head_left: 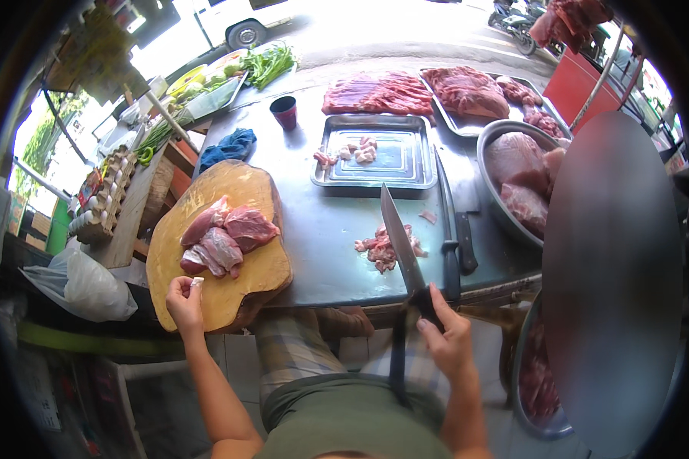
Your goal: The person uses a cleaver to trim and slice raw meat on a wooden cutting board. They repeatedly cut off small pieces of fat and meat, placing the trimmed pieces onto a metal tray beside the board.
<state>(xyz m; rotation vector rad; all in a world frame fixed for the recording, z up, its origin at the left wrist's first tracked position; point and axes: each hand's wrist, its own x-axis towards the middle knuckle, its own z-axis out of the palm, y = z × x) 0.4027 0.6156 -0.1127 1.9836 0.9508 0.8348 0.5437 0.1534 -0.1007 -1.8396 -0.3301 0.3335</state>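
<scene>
The person wears a green shirt (337, 413). Nearest in front is the right hand (448, 334); its fingers are closed around the black handle of a knife (403, 241). The blade points forward and passes before a small heap of meat scraps (380, 250) on the metal table (321, 264); whether it touches them, one cannot tell. The left hand (182, 304) is at the near edge of the wooden chopping board (164, 264), with thumb and forefinger pinched together on a small whitish piece (197, 282); the other fingers are curled. Just beyond this hand, the dark pink meat (223, 237) lies on the board in several lumps.

To the right of the scraps lie two more knives, a long one (448, 222) and a shorter one (465, 239), and then a round bowl (488, 205) with big meat pieces. Farther away are a shallow tray (371, 186) with small bits, a blue cloth (230, 148) and a dark cup (284, 115). Behind the tray lies a row of red meat strips (379, 93).
</scene>
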